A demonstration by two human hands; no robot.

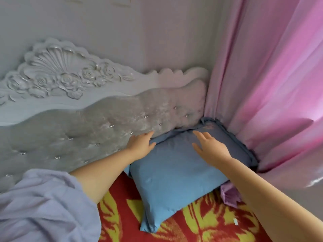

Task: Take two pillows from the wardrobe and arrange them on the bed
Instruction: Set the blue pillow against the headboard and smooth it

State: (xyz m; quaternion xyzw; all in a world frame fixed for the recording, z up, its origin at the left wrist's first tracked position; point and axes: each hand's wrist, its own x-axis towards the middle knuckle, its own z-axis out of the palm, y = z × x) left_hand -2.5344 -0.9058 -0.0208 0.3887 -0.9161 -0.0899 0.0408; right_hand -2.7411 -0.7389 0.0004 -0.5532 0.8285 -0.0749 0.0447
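A blue pillow [172, 173] with a frilled edge lies on the bed [201, 224], which has a red and yellow patterned cover, in the corner against the headboard. A fold of blue cloth shows under the pillow's far edge; whether it belongs to a second pillow I cannot tell. My left hand [140, 144] rests open at the pillow's upper left edge, fingers spread and touching the fabric. My right hand [208, 145] is open just above the pillow's top, fingers apart, holding nothing.
The tufted grey headboard [87, 133] with carved white roses runs along the far side. A pink curtain [271, 84] hangs close on the right, touching the pillow's frill. A small purple cloth [229, 195] lies beside the pillow's right corner.
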